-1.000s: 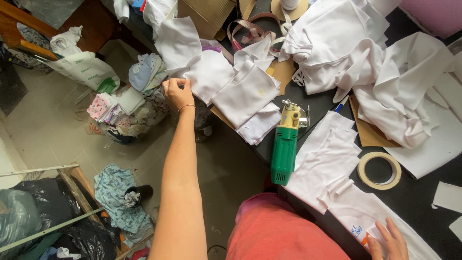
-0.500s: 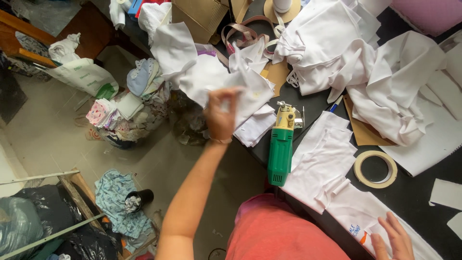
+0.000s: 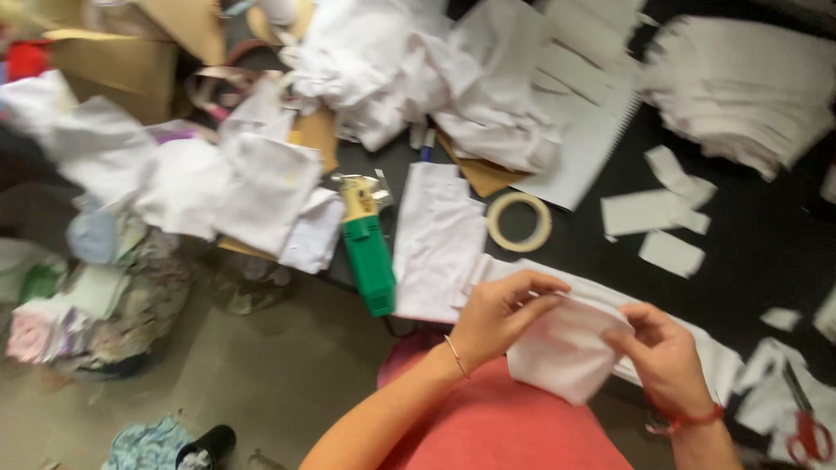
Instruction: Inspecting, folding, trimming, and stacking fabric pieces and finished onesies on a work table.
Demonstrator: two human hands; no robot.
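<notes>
— Blur smears most of the left side; that heap of mixed fabric scraps [image 3: 96, 296] on the floor is only soft colour, and I can't tell one piece from another.

— Same with the pair of red-handled scissors [image 3: 805, 431] at the lower right: the frame edge cuts the handles off, and white offcuts cover part of the blades.

— What about the hands?

— Both are closed on the small white cloth piece [image 3: 566, 348]. The left hand [image 3: 501, 313] pinches its upper left edge between thumb and curled fingers; the right hand [image 3: 666, 357] grips the right edge the same way. How the cloth is folded underneath, I can't make out.

— That differs from a moment ago. The left arm was stretched far out over the white pieces at the table edge, and the right hand lay flat on white cloth near the lap. Now both have come together in front of the red-clothed lap [image 3: 496, 426].

— And the view has swung right, so more of the black tabletop [image 3: 758, 252] shows.

— The cloth itself?

— Plain white, thin, slightly rumpled, hanging between the hands just above the lap at the table's near edge. The green-and-yellow handheld power tool [image 3: 366, 248] lies to its upper left, the roll of beige tape [image 3: 519, 222] beyond it.
</notes>
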